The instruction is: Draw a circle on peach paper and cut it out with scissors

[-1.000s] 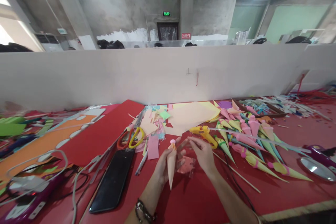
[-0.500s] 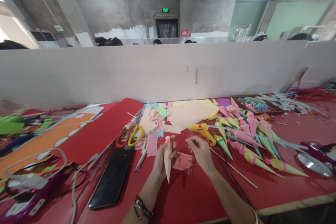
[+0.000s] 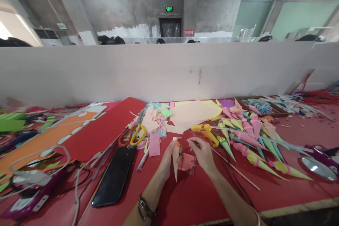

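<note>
My left hand (image 3: 167, 158) is closed around a peach paper cone (image 3: 175, 165), its point downward and a pink ball at the top with an orange band below. To its right, my right hand (image 3: 201, 152) is raised with thumb and fingers pinched together; whatever sits between the fingertips is too small to make out. Under and between the hands lies a small clear bag with a pinkish-red filling (image 3: 187, 164). A yellow glue gun (image 3: 205, 132) rests just beyond my right hand.
Finished paper cones (image 3: 251, 130) are heaped at right. On the left are a black phone (image 3: 114, 176), scissors (image 3: 137, 135) and a purple power strip (image 3: 34, 197) with cables. A thin stick (image 3: 235, 169) lies right of my hand. A white partition (image 3: 159, 74) stands behind.
My left hand has moved slightly right with the cone, nearer to my right hand. The right hand keeps its pinched pose.
</note>
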Tool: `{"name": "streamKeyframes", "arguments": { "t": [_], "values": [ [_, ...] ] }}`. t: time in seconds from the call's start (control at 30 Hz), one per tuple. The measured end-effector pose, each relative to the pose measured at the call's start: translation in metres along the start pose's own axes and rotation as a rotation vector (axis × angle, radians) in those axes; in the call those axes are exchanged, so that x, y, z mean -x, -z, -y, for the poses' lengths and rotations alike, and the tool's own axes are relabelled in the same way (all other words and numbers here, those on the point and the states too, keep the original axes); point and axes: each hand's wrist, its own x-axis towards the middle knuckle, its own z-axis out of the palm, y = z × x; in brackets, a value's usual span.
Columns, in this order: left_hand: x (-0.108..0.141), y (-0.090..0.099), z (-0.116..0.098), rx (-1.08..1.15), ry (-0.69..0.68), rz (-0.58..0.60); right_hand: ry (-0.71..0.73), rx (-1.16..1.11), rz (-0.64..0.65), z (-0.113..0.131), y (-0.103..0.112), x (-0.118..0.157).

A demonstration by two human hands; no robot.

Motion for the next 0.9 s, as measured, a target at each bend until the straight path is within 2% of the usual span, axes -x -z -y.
{"name": "streamKeyframes", "arguments": {
  "t": [0.17,0.27,0.43,0.53,0.67,0.8,0.9],
  "values": [
    [0.0018,-0.0052,-0.0029,0.076,0.015,-0.049,-0.071,-0.160,0.053,-0.0018,-0.0031,0.0013],
    [0.0022,-0.0062,-0.0021,0.096,0.020,-0.061,-0.086,-0.144,0.074,-0.0006,-0.0037,0.0028],
    [0.0038,-0.0072,0.0005,0.107,0.116,-0.098,0.016,-0.074,0.120,0.0039,-0.0063,0.0056],
    [0.0039,-0.0066,0.0012,0.130,0.113,-0.096,0.052,-0.069,0.177,0.0058,-0.0073,0.0073],
    [0.0036,-0.0064,0.0003,0.134,0.095,-0.086,0.095,-0.052,0.176,0.0066,-0.0064,0.0078],
    [0.0045,-0.0079,-0.0016,0.145,0.118,-0.096,0.217,0.022,0.154,0.0070,-0.0061,0.0063],
    [0.0047,-0.0075,-0.0017,0.152,0.128,-0.096,0.229,0.060,0.158,0.0066,-0.0072,0.0060]
  ]
}}
